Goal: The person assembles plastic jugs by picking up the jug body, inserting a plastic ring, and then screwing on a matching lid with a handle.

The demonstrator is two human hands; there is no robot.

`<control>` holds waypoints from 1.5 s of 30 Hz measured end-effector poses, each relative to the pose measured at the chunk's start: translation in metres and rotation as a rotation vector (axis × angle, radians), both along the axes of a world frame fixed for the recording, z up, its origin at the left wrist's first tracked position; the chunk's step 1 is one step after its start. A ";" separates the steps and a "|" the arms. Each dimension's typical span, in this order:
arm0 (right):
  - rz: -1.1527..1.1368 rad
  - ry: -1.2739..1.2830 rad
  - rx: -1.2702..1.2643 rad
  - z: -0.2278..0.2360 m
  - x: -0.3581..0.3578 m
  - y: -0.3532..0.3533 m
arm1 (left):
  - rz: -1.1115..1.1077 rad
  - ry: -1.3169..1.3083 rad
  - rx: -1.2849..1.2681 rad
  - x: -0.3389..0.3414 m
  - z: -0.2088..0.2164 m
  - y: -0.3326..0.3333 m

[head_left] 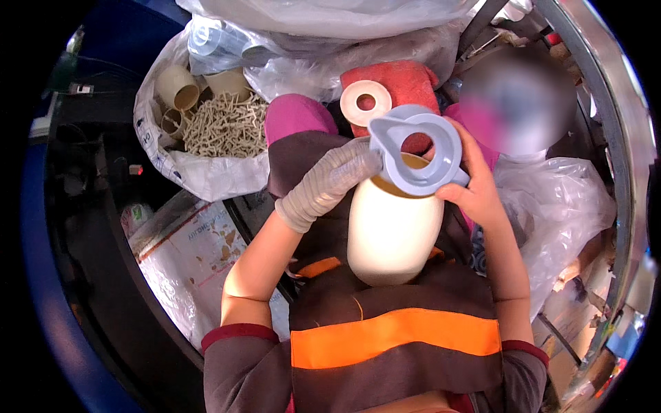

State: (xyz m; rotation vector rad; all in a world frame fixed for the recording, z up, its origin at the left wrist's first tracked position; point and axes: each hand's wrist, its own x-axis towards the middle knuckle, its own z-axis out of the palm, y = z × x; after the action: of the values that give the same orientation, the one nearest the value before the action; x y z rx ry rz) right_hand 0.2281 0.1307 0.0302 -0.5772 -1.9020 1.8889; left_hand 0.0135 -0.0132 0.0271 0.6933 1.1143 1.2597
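Observation:
A grey-blue plastic jug collar (446,141) with a pouring spout and a large round hole is tilted over the mouth of a cream jug body (396,234). The body stands in my lap, against my apron. My left hand (330,180), in a light grey glove, closes on the spout side of the collar. On the opposite side, my bare right hand (476,175) grips the rim by a small tab, thumb below and fingers behind. Whether the collar touches the body's rim I cannot tell.
A cream ring (350,108) lies on a red cloth (392,72) beyond the jug. To the left, a white sack (213,180) holds cream cups and a heap of short beige pieces (224,131). Clear plastic bags (551,199) lie at the right; more plastic sheeting (330,27) is at the back.

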 end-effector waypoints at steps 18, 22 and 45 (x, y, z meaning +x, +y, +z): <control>-0.407 0.044 -0.481 0.028 0.004 0.019 | 0.013 -0.747 -0.102 -0.006 -0.051 0.031; -0.351 -0.039 -0.489 0.013 -0.022 0.010 | 0.236 -0.927 -0.081 0.003 -0.048 0.030; -0.181 -0.265 -0.125 -0.034 -0.038 0.023 | 0.189 -0.627 -0.069 0.001 -0.071 0.025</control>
State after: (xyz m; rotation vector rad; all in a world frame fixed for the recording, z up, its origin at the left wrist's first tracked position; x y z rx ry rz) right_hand 0.1897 0.1542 -0.0036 -1.0493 -1.8211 1.8993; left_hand 0.0146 0.0119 -0.0444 0.1136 0.7040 1.4549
